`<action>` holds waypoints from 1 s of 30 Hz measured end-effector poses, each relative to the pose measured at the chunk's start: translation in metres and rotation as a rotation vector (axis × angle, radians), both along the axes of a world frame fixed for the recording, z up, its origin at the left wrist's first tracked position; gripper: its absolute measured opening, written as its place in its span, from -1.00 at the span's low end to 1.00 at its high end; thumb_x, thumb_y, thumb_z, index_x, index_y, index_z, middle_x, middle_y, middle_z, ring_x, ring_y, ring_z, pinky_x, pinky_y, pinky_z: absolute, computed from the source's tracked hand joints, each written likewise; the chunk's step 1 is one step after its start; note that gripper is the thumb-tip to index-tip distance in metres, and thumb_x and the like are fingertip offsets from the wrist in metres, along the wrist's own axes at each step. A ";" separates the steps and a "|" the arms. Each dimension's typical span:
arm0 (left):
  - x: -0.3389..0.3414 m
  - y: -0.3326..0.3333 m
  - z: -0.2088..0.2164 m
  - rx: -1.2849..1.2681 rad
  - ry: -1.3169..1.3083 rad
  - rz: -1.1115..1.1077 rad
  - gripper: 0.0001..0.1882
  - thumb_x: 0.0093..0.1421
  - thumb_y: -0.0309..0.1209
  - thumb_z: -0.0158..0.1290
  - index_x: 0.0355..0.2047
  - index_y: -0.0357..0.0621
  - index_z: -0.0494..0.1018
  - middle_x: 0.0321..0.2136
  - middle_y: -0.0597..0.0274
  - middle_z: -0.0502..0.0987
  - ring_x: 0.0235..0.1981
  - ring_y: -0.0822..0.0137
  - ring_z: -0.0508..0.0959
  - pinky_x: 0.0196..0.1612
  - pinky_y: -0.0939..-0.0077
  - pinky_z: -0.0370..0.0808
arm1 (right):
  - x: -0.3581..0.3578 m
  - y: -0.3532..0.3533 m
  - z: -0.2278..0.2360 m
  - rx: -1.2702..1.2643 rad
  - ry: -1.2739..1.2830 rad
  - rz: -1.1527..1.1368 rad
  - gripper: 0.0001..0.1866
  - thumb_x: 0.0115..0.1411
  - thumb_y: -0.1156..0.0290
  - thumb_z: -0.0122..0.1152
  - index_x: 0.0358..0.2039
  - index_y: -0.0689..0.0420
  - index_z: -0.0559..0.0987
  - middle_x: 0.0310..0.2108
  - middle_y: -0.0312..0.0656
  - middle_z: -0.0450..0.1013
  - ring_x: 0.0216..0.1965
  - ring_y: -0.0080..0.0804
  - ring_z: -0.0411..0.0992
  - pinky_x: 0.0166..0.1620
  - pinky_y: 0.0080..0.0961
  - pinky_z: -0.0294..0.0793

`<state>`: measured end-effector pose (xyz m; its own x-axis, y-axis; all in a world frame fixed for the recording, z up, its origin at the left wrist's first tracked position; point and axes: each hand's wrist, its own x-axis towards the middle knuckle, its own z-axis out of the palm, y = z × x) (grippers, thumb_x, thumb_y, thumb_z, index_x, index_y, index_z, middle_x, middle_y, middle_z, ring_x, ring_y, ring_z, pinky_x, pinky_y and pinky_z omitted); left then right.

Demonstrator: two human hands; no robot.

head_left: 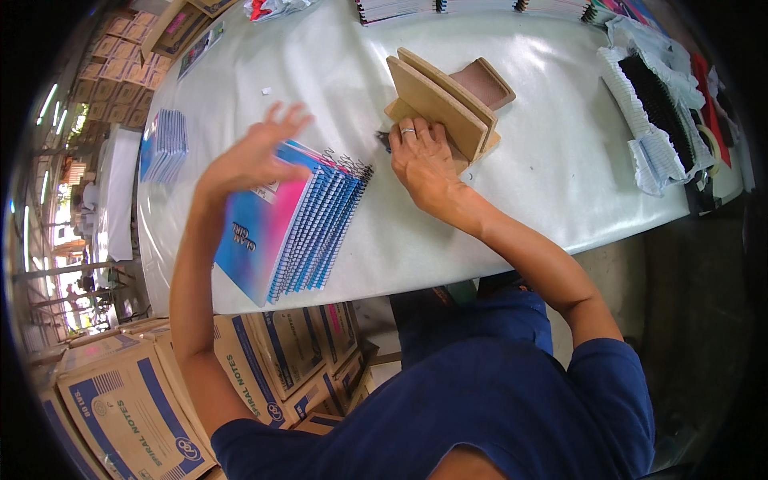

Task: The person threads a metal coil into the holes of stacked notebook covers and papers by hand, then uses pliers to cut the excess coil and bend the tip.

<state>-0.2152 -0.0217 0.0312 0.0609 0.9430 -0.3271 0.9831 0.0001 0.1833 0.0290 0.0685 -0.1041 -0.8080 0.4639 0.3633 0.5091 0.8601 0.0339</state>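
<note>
A stack of blue and pink spiral notebooks [268, 212] lies on the white-covered table, wire coils facing right, with loose wire ends sticking out at the far corner. Over its far end hovers my left hand [260, 156], open, thumb and fingers spread and slightly blurred. My right hand [424, 160], with a ring on one finger, is closed low against the wooden stand [440, 96], which has upright boards. A small dark thing [385, 142] pokes out by its fingers; the palm side is hidden, so I cannot make out what it holds.
Another small notebook stack [165, 146] lies at the table's left edge. Black wire coils [660, 100] sit in white wrapping at the right, near a tape roll [709, 148]. More spiral-bound books [480, 6] line the far edge. Cardboard boxes [132, 408] stand below the table.
</note>
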 end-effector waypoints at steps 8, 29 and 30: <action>0.025 0.018 -0.024 -0.334 0.124 -0.009 -0.03 -0.07 0.24 0.17 0.23 -0.13 0.28 0.03 -0.19 0.43 0.22 -0.21 0.23 0.20 -0.08 0.22 | 0.013 -0.042 -0.006 -0.230 -0.030 -0.064 -0.63 0.04 0.34 0.18 -0.16 0.27 0.49 -0.02 0.12 0.31 0.06 -0.05 0.23 0.10 -0.14 0.19; 0.043 0.083 -0.055 -0.819 -0.448 0.298 0.18 0.04 0.56 -0.55 0.27 -0.25 0.19 0.16 -0.16 0.36 0.23 0.09 0.31 0.26 0.39 0.20 | 0.059 -0.059 -0.004 -2.288 0.846 0.267 -0.45 0.33 -0.17 -0.19 -0.17 0.12 0.39 -0.47 -0.32 0.29 -0.41 -0.51 0.29 -0.22 -0.49 0.39; 0.043 0.081 -0.053 -0.808 -0.472 0.321 0.14 0.06 0.55 -0.52 0.28 -0.20 0.18 0.15 -0.16 0.36 0.23 0.09 0.31 0.26 0.39 0.21 | 0.056 -0.061 -0.006 -2.340 0.801 0.314 -0.42 0.33 -0.21 -0.24 -0.19 0.13 0.38 -0.46 -0.31 0.28 -0.42 -0.49 0.27 -0.20 -0.49 0.38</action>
<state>-0.1724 0.0597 -0.0220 0.1309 0.4418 -0.8875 0.7404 0.5518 0.3839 0.0855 0.0073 -0.1098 -0.9284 0.3250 -0.1803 -0.1319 -0.7416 -0.6577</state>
